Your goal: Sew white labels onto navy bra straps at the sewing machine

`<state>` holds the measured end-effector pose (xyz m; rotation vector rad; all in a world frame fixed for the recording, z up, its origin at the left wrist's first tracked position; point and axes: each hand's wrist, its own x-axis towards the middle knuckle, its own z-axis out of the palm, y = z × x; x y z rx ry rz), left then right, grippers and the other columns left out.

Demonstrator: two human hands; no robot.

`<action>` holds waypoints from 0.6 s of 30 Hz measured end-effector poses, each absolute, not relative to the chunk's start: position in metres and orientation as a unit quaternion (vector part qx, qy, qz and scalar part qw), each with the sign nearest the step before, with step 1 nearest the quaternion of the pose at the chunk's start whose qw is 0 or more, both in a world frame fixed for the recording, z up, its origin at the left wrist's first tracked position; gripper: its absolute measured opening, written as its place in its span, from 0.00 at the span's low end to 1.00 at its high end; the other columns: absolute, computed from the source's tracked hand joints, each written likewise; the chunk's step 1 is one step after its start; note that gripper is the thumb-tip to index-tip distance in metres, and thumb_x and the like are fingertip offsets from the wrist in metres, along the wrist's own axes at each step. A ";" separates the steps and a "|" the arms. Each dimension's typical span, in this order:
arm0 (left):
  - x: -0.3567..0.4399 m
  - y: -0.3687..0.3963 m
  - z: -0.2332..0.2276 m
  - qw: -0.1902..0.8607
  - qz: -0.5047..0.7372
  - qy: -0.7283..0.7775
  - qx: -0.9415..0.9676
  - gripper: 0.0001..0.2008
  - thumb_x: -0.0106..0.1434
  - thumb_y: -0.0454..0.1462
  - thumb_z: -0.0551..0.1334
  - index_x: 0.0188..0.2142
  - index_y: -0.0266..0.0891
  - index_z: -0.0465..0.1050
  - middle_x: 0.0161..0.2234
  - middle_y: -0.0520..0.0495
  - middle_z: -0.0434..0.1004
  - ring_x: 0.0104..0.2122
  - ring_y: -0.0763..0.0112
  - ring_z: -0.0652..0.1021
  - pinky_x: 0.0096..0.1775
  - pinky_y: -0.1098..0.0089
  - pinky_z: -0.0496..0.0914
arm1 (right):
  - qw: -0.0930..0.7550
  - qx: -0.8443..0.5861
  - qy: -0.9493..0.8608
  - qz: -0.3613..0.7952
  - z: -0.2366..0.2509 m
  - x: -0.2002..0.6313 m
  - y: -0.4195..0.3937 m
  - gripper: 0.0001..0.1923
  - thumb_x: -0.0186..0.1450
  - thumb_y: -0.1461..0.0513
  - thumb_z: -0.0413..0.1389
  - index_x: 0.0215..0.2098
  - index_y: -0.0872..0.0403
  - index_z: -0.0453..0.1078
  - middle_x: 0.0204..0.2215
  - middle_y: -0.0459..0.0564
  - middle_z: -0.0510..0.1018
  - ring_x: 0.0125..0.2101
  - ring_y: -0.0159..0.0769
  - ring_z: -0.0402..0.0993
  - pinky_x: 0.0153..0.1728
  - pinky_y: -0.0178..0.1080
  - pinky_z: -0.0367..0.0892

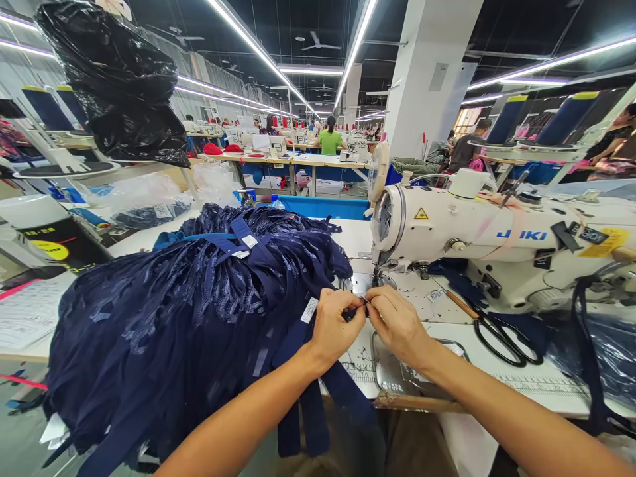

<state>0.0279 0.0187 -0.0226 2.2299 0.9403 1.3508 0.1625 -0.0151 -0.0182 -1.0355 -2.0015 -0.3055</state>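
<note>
A big heap of navy lace pieces with navy straps covers the left of the sewing table. My left hand and my right hand meet just in front of the needle, both pinching one end of a navy strap. A small white label sits on the strap beside my left thumb. The white sewing machine stands right behind my hands, its presser foot a little above them.
Black scissors lie on the table to the right. More navy fabric in plastic is at the far right. A black bag hangs at the upper left. Other people work at benches behind, one in a green top.
</note>
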 end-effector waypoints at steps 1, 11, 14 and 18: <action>0.028 0.019 -0.023 0.171 0.474 0.321 0.802 0.07 0.52 0.30 0.56 0.19 0.38 0.66 0.18 0.53 0.67 0.21 0.75 0.66 0.32 0.69 0.56 | 0.431 -0.426 -0.788 -0.107 -0.018 0.162 -0.015 0.08 0.62 0.71 0.43 0.29 0.54 0.56 0.29 0.51 0.67 0.30 0.33 0.62 0.31 0.37 0.62; 0.029 0.021 -0.020 0.306 0.473 0.368 0.740 0.05 0.53 0.33 0.58 0.22 0.37 0.70 0.20 0.53 0.72 0.23 0.74 0.69 0.32 0.71 0.60 | 0.532 -0.480 -0.688 0.118 -0.011 0.167 -0.013 0.08 0.60 0.65 0.48 0.23 0.53 0.55 0.24 0.44 0.66 0.26 0.29 0.63 0.28 0.33 0.59; 0.030 0.021 -0.020 0.307 0.477 0.374 0.734 0.05 0.53 0.32 0.59 0.23 0.36 0.71 0.21 0.52 0.73 0.24 0.74 0.69 0.32 0.71 0.60 | 0.528 -0.462 -0.705 0.101 -0.013 0.166 -0.015 0.08 0.60 0.66 0.48 0.24 0.53 0.55 0.28 0.47 0.68 0.30 0.30 0.65 0.32 0.34 0.60; 0.030 0.020 -0.020 0.276 0.476 0.363 0.752 0.05 0.53 0.32 0.58 0.22 0.37 0.71 0.21 0.52 0.73 0.24 0.74 0.68 0.31 0.72 0.60 | 0.502 -0.473 -0.720 0.069 -0.015 0.165 -0.014 0.08 0.59 0.68 0.47 0.24 0.53 0.53 0.27 0.46 0.67 0.29 0.30 0.64 0.31 0.34 0.59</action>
